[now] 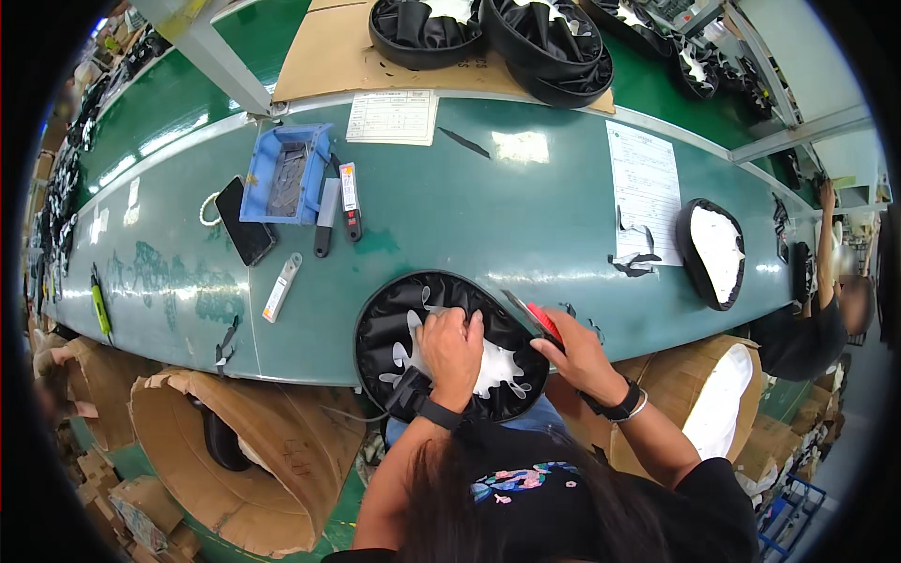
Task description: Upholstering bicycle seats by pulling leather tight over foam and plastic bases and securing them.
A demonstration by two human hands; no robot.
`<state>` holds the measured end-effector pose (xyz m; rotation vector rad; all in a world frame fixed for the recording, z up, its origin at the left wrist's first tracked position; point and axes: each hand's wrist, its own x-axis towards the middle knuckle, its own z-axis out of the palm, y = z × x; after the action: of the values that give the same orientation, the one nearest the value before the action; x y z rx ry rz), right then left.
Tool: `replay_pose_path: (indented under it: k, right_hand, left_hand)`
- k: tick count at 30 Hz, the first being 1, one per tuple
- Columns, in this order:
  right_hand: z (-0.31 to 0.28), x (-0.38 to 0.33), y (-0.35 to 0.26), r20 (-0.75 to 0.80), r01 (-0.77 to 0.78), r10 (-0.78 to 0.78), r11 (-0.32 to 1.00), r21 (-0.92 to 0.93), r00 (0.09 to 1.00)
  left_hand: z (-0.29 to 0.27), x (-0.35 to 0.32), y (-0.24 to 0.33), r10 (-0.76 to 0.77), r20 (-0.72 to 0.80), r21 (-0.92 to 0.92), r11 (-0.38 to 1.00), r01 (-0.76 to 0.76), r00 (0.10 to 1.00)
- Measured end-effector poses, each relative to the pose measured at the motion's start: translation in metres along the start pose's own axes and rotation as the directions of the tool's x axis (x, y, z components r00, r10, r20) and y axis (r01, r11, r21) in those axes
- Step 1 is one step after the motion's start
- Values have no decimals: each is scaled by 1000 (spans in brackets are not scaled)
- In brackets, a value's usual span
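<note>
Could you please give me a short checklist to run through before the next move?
1. Left hand on the black-and-white piece: ok, it rests there.
2. Right hand gripping the red tool: ok.
3. Tool apart from left hand: ok, a gap shows.
4. Tool's tip undamaged: cannot tell, too small.
5. Scraps cleared away: not ok, black scraps lie by the right-hand paper sheet.

The left hand [452, 352] hides part of the black cover [380, 319]. The top edge crops the stacked pads [535, 64]. Print on the white sheet [643, 178] is illegibly small.
</note>
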<state>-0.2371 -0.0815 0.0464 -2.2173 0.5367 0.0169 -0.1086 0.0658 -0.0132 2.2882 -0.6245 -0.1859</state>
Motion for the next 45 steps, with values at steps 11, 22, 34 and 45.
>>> replay_pose_path:
  k: [11,22,34,45]
  right_hand:
    - [-4,6,-51,258,182,-36,800,-571,966]
    - [-25,-7,-34,306,185,13,770,-610,952]
    - [-5,-62,-2,179,-11,126,845,-534,976]
    - [26,-84,-25,-79,-266,261,833,-485,962]
  left_hand:
    - [-21,4,-13,-127,267,-293,934,206,955]
    - [-29,41,-1,707,372,-51,662,-747,601]
    - [-29,44,10,720,443,-465,694,-549,535]
    - [-21,65,8,393,571,-787,13,617,720]
